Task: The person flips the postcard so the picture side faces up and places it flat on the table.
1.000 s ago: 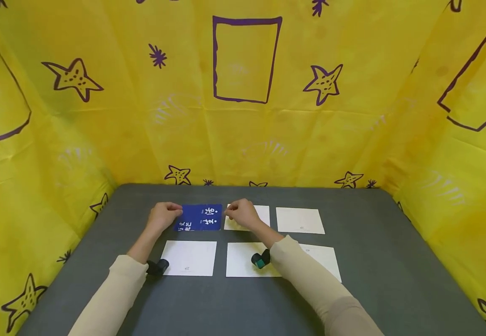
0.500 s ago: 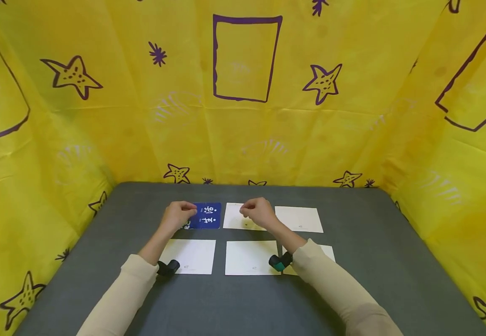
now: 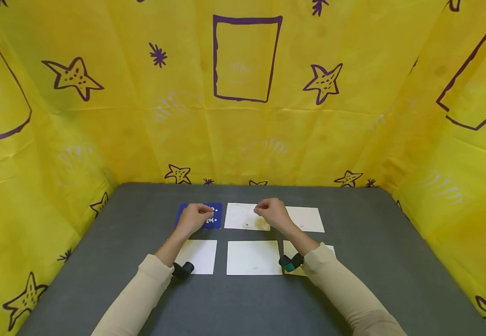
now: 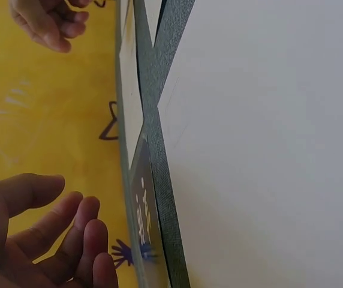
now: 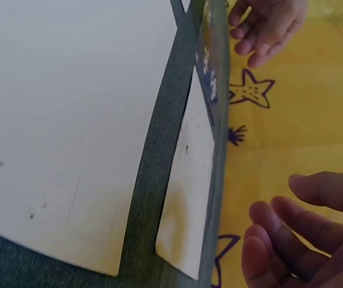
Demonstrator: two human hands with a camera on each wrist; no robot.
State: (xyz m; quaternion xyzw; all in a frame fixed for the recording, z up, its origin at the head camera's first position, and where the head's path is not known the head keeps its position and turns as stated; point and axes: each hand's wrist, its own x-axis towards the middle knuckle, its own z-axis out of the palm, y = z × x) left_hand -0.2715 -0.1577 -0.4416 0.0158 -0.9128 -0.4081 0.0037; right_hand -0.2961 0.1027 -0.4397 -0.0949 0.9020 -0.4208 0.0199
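A blue card with white characters point(image 3: 217, 220) lies flat at the back left of the grey table, partly hidden by my left hand point(image 3: 192, 218). That hand hovers above the card, fingers loosely bent, thumb point(image 4: 36, 189) apart from the fingertips, holding nothing. My right hand point(image 3: 274, 213) hovers over the right part of the back middle white card point(image 3: 239, 217), also holding nothing. In the right wrist view its thumb point(image 5: 324, 189) and fingers stand apart. The white card at the back right point(image 3: 308, 219) is partly covered by the right hand.
The front row has a left white card point(image 3: 203, 256), a middle one point(image 3: 251, 259) and a right one point(image 3: 329, 248), the outer two partly behind my forearms. The grey table point(image 3: 226, 308) meets a yellow curtain point(image 3: 243, 126) printed with purple stars at the back and sides.
Both hands have moved right, the left from the blue card's left edge to over its middle, the right from the middle card's left edge to its right part. The cards have stayed in place.
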